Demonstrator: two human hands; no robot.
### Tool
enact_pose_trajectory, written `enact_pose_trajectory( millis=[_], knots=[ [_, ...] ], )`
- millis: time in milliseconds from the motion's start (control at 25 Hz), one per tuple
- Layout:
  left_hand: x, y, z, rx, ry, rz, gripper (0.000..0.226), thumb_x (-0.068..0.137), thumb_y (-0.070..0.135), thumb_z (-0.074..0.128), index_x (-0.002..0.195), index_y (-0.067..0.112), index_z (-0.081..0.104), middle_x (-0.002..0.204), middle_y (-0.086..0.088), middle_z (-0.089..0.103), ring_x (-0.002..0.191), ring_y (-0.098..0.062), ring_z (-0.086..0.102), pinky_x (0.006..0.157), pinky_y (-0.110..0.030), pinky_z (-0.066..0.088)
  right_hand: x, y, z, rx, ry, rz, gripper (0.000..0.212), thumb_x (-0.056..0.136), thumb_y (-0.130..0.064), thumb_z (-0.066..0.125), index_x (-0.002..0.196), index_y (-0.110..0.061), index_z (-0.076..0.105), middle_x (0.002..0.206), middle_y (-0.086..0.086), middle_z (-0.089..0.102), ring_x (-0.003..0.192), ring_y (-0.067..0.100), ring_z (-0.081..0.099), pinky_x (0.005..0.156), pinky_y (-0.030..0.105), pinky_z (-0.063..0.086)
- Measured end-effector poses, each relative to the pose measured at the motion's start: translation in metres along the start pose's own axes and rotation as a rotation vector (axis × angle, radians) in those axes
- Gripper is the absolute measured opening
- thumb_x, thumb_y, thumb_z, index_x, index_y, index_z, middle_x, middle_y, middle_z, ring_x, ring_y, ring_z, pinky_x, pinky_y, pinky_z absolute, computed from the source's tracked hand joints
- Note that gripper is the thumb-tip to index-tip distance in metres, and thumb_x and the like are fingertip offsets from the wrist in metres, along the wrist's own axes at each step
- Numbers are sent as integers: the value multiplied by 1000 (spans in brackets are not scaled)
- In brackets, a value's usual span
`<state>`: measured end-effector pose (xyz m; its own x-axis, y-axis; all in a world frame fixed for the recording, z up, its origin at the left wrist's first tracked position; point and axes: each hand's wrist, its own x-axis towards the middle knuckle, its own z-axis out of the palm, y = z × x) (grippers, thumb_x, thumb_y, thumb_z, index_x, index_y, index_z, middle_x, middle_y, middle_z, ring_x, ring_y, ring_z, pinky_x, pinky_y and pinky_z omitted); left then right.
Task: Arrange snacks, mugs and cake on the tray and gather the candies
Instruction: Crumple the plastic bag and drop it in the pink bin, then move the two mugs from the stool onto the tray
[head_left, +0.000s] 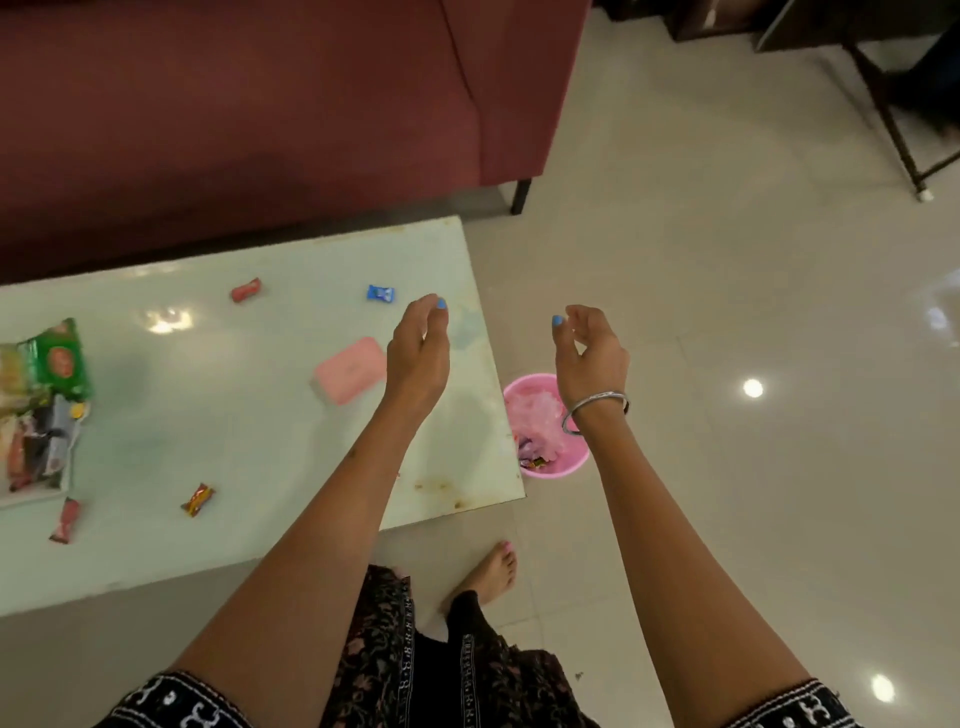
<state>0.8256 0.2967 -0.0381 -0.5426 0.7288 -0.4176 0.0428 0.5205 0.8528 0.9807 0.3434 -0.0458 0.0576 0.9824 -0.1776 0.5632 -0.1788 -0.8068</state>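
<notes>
Holding nothing: left hand (418, 349) raised over table (234, 415) right end, fingers loosely curled, empty; right hand (589, 349) raised over floor beyond table edge, fingers loosely curled, empty, bangle (595, 410) on wrist. Head view only. Tray (36, 496) at table left edge, partly cut off, packed with snack packets (54, 364). Candies loose on tabletop: red candy (245, 289) and blue candy (380, 293) near far side, orange-brown candy (198, 499) and pink-red candy (66, 520) near tray's near corner. Pink box (349, 369) lying flat just left of left hand. Pink bucket (550, 470) on floor beside table's right corner, wrappers inside, partly hidden by right wrist. Maroon sofa (260, 104) behind table.
</notes>
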Motion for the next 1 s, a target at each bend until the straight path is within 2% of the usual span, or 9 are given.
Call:
enact_pose_trajectory(
  millis=[120,240,400,560,720,800,840,960,1000],
  knots=[
    [-12,-7,-50,-57,108,-4,38,96,34,36,132,23,43,137,3,47,114,-12,45,90,-24,31,-21,-32,19,-8,-49,-66,33,93,-31,50,118,-10,55,118,9,65,110,22,60,88,27,44],
    [-24,-28,-108,-131,197,-34,38,96,36,38,132,25,41,134,-1,52,118,-17,47,91,-26,33,-49,-57,47,-24,-100,-133,33,93,-31,50,117,-9,56,116,10,66,108,23,61,86,25,42],
    [-50,-59,-183,-178,295,-25,36,97,32,37,130,23,42,124,-1,57,114,-18,50,90,-27,35,-96,-90,89,-11,-147,-212,31,93,-30,50,115,-9,57,115,8,66,109,21,60,87,26,42],
    [-77,-86,-261,-174,408,-4,36,97,32,36,130,21,43,128,-5,55,107,-17,49,91,-27,36,-150,-124,133,6,-200,-272,31,93,-29,49,115,-9,57,116,7,66,111,20,59,89,29,43],
    [-107,-116,-349,-200,493,33,38,98,28,34,134,17,43,139,-2,46,119,-8,41,92,-13,31,-212,-159,180,11,-238,-337,31,93,-30,50,115,-10,57,117,8,65,112,20,58,90,28,42],
    [-125,-133,-392,-203,542,38,38,99,28,33,133,16,44,140,-4,47,124,-13,43,98,-19,36,-244,-175,203,27,-253,-363,31,93,-31,50,115,-10,57,116,8,65,112,20,58,88,26,41],
    [-133,-141,-411,-202,556,38,37,99,27,33,132,16,45,136,-4,50,123,-18,46,97,-20,39,-260,-184,215,34,-261,-375,31,93,-31,50,115,-11,57,116,8,65,112,20,58,89,26,41],
    [-155,-163,-460,-195,569,43,37,99,28,32,133,17,43,129,-2,51,112,-12,46,69,4,33,-303,-208,248,36,-297,-437,32,93,-32,49,116,-10,57,120,6,64,114,20,57,92,27,40],
    [-162,-170,-475,-201,578,38,38,99,30,32,134,19,42,134,-2,49,112,-9,44,73,4,31,-317,-217,260,36,-321,-458,32,93,-31,49,116,-10,57,121,6,64,115,19,57,91,25,39]
  ],
)
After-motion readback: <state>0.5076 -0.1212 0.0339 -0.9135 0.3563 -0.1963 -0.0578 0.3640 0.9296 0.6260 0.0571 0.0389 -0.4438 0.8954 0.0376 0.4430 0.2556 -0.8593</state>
